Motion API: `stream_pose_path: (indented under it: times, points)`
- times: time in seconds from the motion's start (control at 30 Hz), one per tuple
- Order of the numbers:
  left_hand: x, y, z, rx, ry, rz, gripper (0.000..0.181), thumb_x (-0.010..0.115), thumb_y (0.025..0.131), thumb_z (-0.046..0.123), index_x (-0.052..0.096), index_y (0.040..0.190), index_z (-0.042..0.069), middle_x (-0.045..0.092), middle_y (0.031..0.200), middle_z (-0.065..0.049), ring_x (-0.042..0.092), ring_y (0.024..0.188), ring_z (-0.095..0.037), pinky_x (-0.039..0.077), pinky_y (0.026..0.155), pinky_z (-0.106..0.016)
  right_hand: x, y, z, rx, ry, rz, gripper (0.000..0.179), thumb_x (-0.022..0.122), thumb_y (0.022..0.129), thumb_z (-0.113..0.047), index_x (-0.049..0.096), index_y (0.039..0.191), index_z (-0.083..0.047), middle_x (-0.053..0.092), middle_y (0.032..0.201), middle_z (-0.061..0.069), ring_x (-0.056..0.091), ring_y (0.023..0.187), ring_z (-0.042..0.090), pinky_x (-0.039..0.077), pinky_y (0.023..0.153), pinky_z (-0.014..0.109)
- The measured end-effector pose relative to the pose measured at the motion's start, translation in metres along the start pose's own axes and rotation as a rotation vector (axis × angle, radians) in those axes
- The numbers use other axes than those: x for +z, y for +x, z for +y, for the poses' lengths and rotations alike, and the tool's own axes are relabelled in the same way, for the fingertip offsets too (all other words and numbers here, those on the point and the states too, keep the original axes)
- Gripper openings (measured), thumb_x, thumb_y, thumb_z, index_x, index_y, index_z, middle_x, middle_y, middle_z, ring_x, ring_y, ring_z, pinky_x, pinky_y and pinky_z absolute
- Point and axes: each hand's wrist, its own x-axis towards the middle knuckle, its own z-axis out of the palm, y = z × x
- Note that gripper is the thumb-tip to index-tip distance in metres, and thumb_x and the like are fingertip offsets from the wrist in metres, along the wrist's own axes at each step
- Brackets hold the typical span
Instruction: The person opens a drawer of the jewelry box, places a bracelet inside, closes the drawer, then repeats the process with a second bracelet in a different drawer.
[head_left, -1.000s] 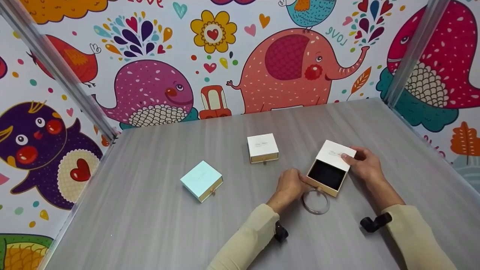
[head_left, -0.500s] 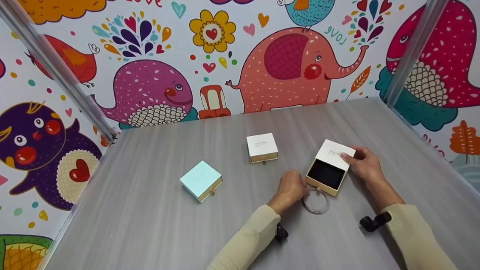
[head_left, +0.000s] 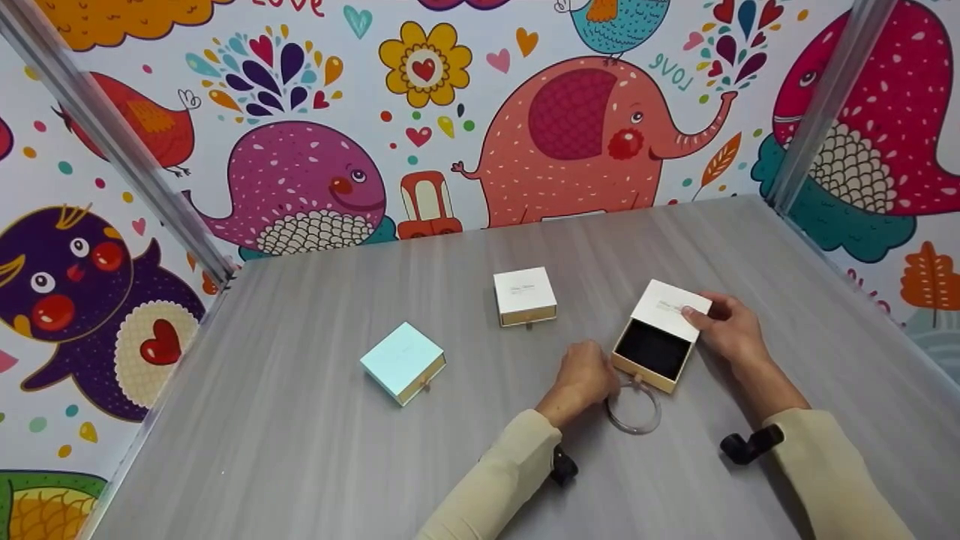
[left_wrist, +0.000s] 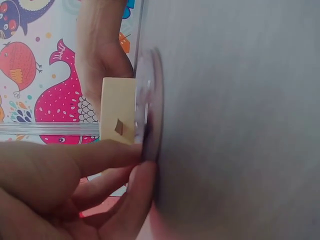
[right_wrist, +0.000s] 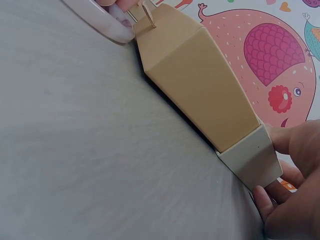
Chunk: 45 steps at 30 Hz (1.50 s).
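My left hand [head_left: 581, 376] pinches the near-side rim of a clear bangle [left_wrist: 144, 95] between thumb and fingertips. In the head view the bangle lies close to the table just in front of a drawer-style jewellery box [head_left: 670, 306]. The box has a white sleeve with small print, and its tan drawer [right_wrist: 200, 87] is pulled partly out, showing a black lining [head_left: 654, 349]. A small ribbon tab [right_wrist: 149, 15] sticks out from the drawer front. My right hand [head_left: 731, 331] grips the white sleeve from the right, thumb on top.
Behind to the left stands another white box [head_left: 525, 292], closed. A mint-green box [head_left: 403, 358], also closed, sits farther left on the grey table [head_left: 300, 450]. Patterned panels [head_left: 420, 165] and metal posts [head_left: 832, 105] border the table's back and sides.
My left hand has moved from the drawer's front corner to the bangle and taken hold of it. The bangle has shifted slightly toward me. The right hand and box stay put.
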Motion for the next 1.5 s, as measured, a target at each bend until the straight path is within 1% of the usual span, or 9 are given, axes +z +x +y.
stream_pose_path:
  times: [0.2,0.43,0.63,0.8,0.87,1.03,1.13,1.3,1.5]
  points:
    - [0.0,0.0,-0.001,-0.016,-0.045,-0.011,0.043,0.072,0.07,-0.008,0.044,0.045,0.015,0.036,0.039,0.01,0.035,0.034,-0.003,0.03,0.037,-0.015,0.0,0.0,-0.001,0.001,-0.007,0.009,0.065,0.066,0.096,-0.035,0.045,0.147,0.0,0.05,0.143,0.025,0.048,0.125,0.03,0.037,0.088,0.02]
    - [-0.007,0.001,0.0,-0.024,-0.066,-0.039,0.042,0.075,0.071,-0.008,0.047,0.047,0.012,0.039,0.039,0.008,0.038,0.032,-0.002,0.032,0.036,-0.014,0.0,0.0,-0.001,0.002,-0.01,-0.001,0.066,0.065,0.097,-0.036,0.044,0.147,0.001,0.049,0.144,0.026,0.048,0.125,0.031,0.037,0.09,0.023]
    - [-0.014,0.002,0.006,-0.011,-0.035,-0.042,0.044,0.077,0.07,-0.006,0.046,0.046,0.012,0.036,0.042,0.009,0.035,0.038,-0.005,0.029,0.039,-0.016,-0.001,0.0,-0.001,0.005,-0.017,-0.003,0.068,0.065,0.096,-0.039,0.043,0.147,0.001,0.049,0.144,0.025,0.047,0.125,0.031,0.037,0.091,0.024]
    - [-0.017,0.004,0.015,-0.014,-0.018,-0.051,0.05,0.077,0.069,-0.004,0.04,0.042,0.016,0.032,0.041,0.011,0.032,0.04,-0.006,0.026,0.04,-0.017,-0.001,-0.001,0.0,-0.002,0.018,0.008,0.064,0.067,0.096,-0.034,0.045,0.145,0.001,0.051,0.14,0.023,0.049,0.117,0.022,0.037,0.088,0.02]
    - [-0.019,0.005,0.017,0.01,0.011,-0.045,0.049,0.076,0.068,-0.002,0.04,0.042,0.016,0.03,0.042,0.011,0.03,0.043,-0.006,0.025,0.041,-0.017,-0.001,-0.001,0.0,-0.004,0.028,0.014,0.063,0.067,0.095,-0.033,0.046,0.144,0.001,0.052,0.139,0.023,0.05,0.114,0.02,0.038,0.087,0.019]
    - [-0.028,0.01,0.023,0.048,0.047,-0.023,0.03,0.079,0.069,0.001,0.059,0.048,0.007,0.036,0.044,0.01,0.032,0.046,-0.007,0.028,0.043,-0.017,-0.001,-0.001,-0.001,-0.003,0.018,0.01,0.064,0.067,0.095,-0.034,0.046,0.144,0.001,0.052,0.141,0.024,0.049,0.12,0.023,0.037,0.088,0.019]
    - [-0.034,0.014,0.028,0.029,0.028,-0.033,0.028,0.08,0.07,0.0,0.062,0.05,0.005,0.038,0.043,0.01,0.034,0.044,-0.006,0.029,0.043,-0.016,-0.001,-0.001,-0.002,0.001,0.013,0.001,0.065,0.066,0.096,-0.036,0.045,0.145,0.001,0.05,0.143,0.025,0.047,0.125,0.027,0.036,0.09,0.02]
    - [-0.039,0.02,0.035,-0.025,0.014,-0.052,0.045,0.078,0.071,-0.002,0.048,0.043,0.013,0.038,0.039,0.009,0.036,0.04,-0.005,0.029,0.042,-0.016,-0.002,-0.001,-0.002,0.0,0.007,-0.008,0.066,0.065,0.096,-0.036,0.044,0.146,0.002,0.049,0.144,0.025,0.046,0.126,0.029,0.036,0.091,0.021]
    - [-0.034,0.028,0.041,-0.125,0.011,-0.055,0.052,0.078,0.074,0.0,0.042,0.04,0.016,0.041,0.038,0.007,0.06,0.044,-0.014,0.031,0.039,-0.017,-0.002,-0.001,-0.001,0.003,0.003,-0.009,0.065,0.066,0.096,-0.037,0.045,0.146,0.001,0.05,0.143,0.024,0.047,0.126,0.029,0.035,0.093,0.023]
